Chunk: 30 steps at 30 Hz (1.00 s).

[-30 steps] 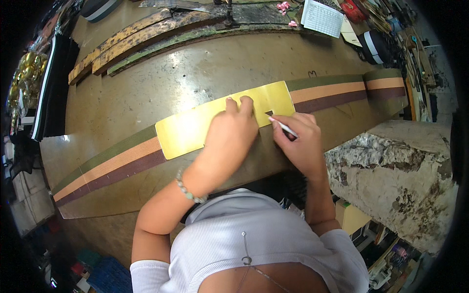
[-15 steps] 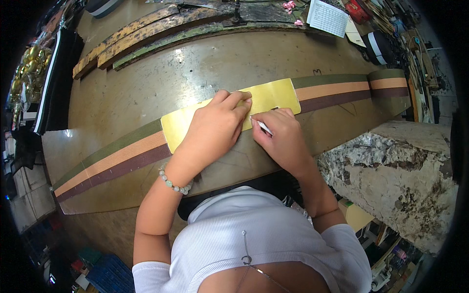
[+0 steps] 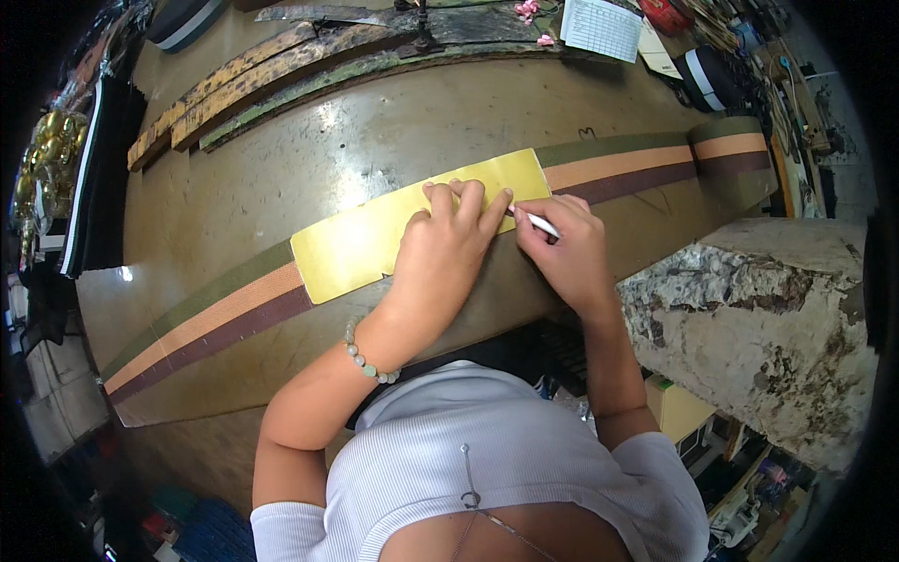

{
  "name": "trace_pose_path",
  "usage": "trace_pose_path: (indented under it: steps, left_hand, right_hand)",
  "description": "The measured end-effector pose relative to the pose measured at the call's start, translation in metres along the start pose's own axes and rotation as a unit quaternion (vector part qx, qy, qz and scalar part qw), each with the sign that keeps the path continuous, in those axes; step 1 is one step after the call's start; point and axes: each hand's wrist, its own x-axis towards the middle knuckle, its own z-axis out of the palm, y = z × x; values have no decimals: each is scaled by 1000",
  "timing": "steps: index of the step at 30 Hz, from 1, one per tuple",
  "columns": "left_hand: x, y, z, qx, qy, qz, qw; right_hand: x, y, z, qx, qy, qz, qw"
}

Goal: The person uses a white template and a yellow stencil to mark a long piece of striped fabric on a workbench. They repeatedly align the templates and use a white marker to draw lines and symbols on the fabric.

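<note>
A yellow rectangular template [image 3: 348, 258] lies over a long striped strap [image 3: 617, 168] in olive, peach and dark brown, which stretches across the table [image 3: 281, 178]. My left hand [image 3: 447, 239] rests on the template with its fingers apart, pressing its tips down. Just to the right, my right hand [image 3: 567, 248] grips a white pen [image 3: 539, 224] with its tip on the template, close beside my left fingers. The right end of the strap appears rolled or folded.
Weathered wooden strips [image 3: 234, 89], pink flowers [image 3: 527, 10] and a printed paper [image 3: 602, 28] lie along the back. Dark rolls with white bands [image 3: 704, 77] are at back right, black zipper-edged material [image 3: 103, 178] at left, and a peeling pale ledge [image 3: 740, 337] juts out on the right.
Half a second ago my left fingers were bunched further left; they now spread rightward beside the pen. The pen and my right hand have shifted slightly right. The camera's view has tilted slightly.
</note>
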Motion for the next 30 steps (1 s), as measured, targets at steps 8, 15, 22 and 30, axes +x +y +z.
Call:
trace_pose_path:
  steps: [8,15,22,30]
  left_hand:
    - [-2,4,-3,9,-27,-5,1000]
    - [-2,5,-5,13,-36,-6,999]
    - [-3,6,-2,22,6,-12,1000]
    - [-1,7,-2,12,-22,-17,1000]
  right_hand:
    - [15,16,-21,155,53,174,971]
    - [40,42,-18,147,1,173,974]
    - [48,45,-2,55,24,86,994]
    - [-5,13,-55,-29,-95,123,987]
